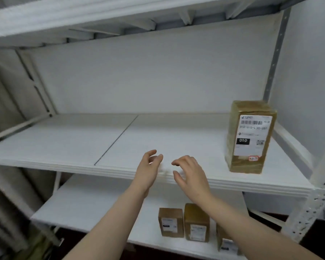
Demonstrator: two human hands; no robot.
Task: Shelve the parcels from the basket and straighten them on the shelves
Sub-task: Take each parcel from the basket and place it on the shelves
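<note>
Left hand (148, 167), right hand (189, 171) loose | upper parcel (250, 136): 1 | lower parcels (196, 223): 3

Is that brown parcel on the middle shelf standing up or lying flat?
Standing up: the parcel rests on its narrow end, its label reading upright.

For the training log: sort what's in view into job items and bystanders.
Job: tall parcel on middle shelf; three parcels on lower shelf; left hand, right hand, both empty.
Bystanders: grey fabric at left; back wall.

Brown parcel (250, 136) w/ white label, black "010" patch, red sticker; white shelf (64, 143).
</note>
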